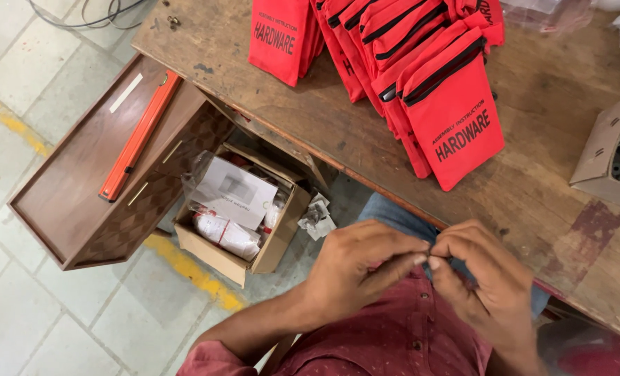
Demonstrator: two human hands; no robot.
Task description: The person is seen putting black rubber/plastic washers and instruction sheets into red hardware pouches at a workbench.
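Packing workshop: worn wooden workbench (366, 132), stacked red zip pouches (421, 63), parts cartons (233, 209) (tiled floor).

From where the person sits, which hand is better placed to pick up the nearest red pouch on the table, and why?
The right hand. It lies directly below the nearest red pouch, close to the table edge. The left hand sits farther out, over the lap. Both hands are pinched together on something too small to identify.

Red pouches (456, 125), black zips; orange level (138, 138); maroon shirt (400, 341), possibly dotted; brown table (533, 195).
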